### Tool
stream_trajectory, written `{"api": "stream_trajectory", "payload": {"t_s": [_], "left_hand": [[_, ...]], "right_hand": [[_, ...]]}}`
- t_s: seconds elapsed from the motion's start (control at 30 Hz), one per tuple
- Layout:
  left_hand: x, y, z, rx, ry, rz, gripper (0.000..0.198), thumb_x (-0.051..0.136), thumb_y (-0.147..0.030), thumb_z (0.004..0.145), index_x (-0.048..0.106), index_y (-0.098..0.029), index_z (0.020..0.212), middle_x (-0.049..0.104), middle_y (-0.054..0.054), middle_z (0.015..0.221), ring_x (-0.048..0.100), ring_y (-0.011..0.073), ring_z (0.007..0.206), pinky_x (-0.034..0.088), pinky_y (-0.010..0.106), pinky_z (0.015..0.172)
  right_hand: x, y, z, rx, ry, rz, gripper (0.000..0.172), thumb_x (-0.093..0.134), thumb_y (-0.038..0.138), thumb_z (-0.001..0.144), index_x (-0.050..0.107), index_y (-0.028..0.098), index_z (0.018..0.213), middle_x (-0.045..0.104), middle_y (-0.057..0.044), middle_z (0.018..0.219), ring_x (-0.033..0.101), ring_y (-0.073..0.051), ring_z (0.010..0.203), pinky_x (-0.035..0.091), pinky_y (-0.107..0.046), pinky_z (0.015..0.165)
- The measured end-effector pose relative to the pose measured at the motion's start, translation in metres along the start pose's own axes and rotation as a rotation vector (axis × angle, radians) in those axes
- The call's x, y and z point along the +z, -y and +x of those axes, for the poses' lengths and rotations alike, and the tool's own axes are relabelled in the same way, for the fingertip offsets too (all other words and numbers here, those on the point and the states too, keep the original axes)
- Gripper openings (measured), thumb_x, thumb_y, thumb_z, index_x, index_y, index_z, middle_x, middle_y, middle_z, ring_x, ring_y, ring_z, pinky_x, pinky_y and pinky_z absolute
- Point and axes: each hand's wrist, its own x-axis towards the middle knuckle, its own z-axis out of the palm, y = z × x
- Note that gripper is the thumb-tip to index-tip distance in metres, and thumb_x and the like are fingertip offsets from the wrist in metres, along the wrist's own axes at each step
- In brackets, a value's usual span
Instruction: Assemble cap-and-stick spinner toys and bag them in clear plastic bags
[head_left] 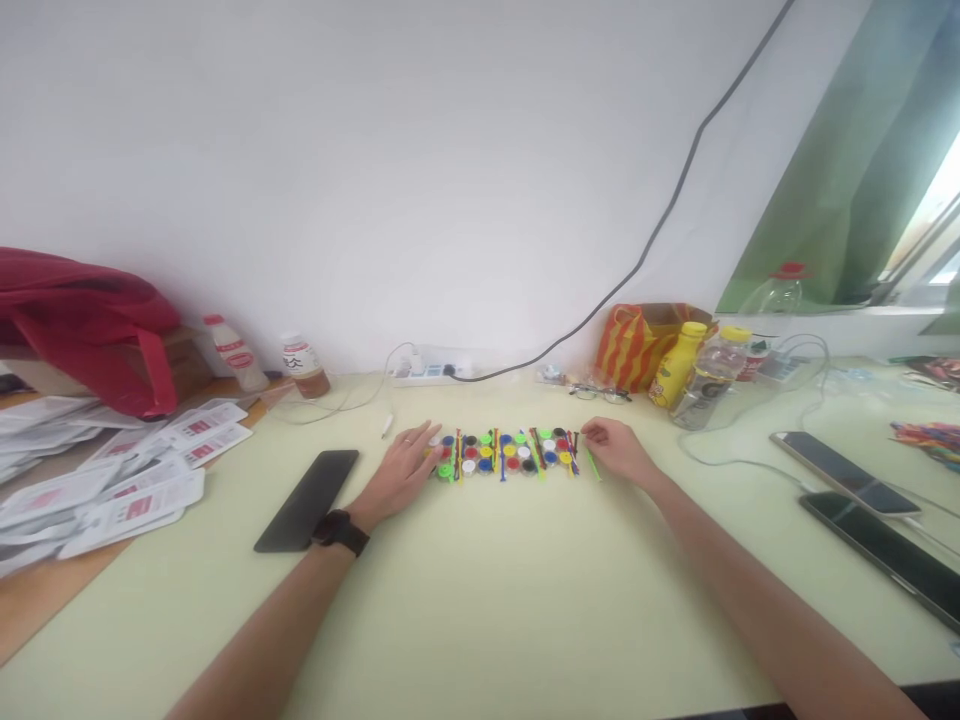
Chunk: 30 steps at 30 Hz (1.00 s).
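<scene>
A row of small round discs in red, blue, yellow, green, white and black (511, 451) lies on the pale table, with thin coloured plastic sticks (502, 462) set crosswise between groups of them. My left hand (405, 462) rests flat at the row's left end, fingers stretched out, the fingertips touching or covering the outermost discs. At the right end my right hand (615, 447) has its fingers curled into a pinch. Its fingertips meet the upper end of a slim green stick (595, 468); the exact grip is partly hidden. On my left wrist is a black watch (341, 533).
A black phone (309, 500) lies left of my left forearm, beside white packets (142, 485). Bottles (304, 368), a power strip (431, 370) and a striped bag (634, 345) line the wall. Two phones (885, 550) and more coloured sticks (930, 443) lie at right.
</scene>
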Motion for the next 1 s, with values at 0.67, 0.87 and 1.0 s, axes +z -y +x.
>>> {"api": "stream_trajectory", "payload": {"t_s": [0.67, 0.87, 1.0], "left_hand": [[-0.002, -0.007, -0.002, -0.074, 0.011, -0.074, 0.062, 0.026, -0.058, 0.108, 0.044, -0.026, 0.158, 0.042, 0.004, 0.165, 0.029, 0.0267, 0.155, 0.022, 0.048, 0.129], [-0.003, -0.008, -0.002, -0.056, 0.003, -0.071, 0.062, 0.026, -0.058, 0.108, 0.044, -0.025, 0.158, 0.042, 0.005, 0.165, 0.031, 0.0263, 0.155, 0.021, 0.048, 0.129], [-0.004, -0.008, -0.003, -0.067, -0.001, -0.083, 0.062, 0.025, -0.058, 0.108, 0.045, -0.026, 0.157, 0.043, 0.004, 0.164, 0.03, 0.0262, 0.155, 0.023, 0.048, 0.129]], "right_hand": [[0.0, 0.018, -0.015, -0.137, -0.043, -0.153, 0.026, 0.055, 0.027, 0.092, 0.075, 0.02, 0.107, 0.075, -0.011, 0.107, 0.07, -0.026, 0.097, 0.058, -0.041, 0.088], [0.024, 0.082, -0.017, -0.503, 0.17, -0.192, 0.038, 0.051, 0.038, 0.101, 0.067, 0.024, 0.133, 0.068, -0.009, 0.137, 0.055, -0.029, 0.135, 0.044, -0.047, 0.115], [0.044, 0.112, -0.018, -0.437, 0.302, -0.304, 0.051, 0.043, 0.048, 0.104, 0.057, 0.025, 0.148, 0.058, -0.007, 0.152, 0.04, -0.033, 0.149, 0.036, -0.051, 0.12]]}}
